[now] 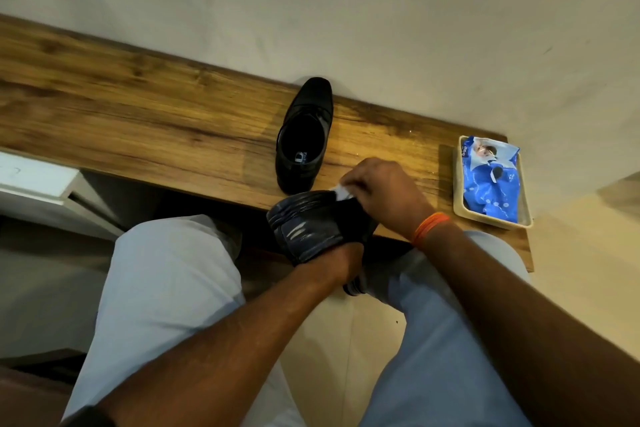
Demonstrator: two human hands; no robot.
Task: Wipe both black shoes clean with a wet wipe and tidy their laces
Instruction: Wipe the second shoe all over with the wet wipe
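Knees apart below the bench (145,107), I steady one stiff, light shoe (308,222), sole up, left hand (341,262) tucked beneath it, grip hidden, while right fingers (367,180) pinch the wipe (341,191); the other shoe (304,135) waits behind.

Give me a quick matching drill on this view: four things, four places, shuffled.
Things:
1. wet wipe
2. held shoe
3. second shoe
4. wipes packet

Places:
A. in the tray
B. standing on the wooden shelf
C. pinched in the right hand
D. gripped from below by the left hand, sole up

Pairs: 1-C, 2-D, 3-B, 4-A
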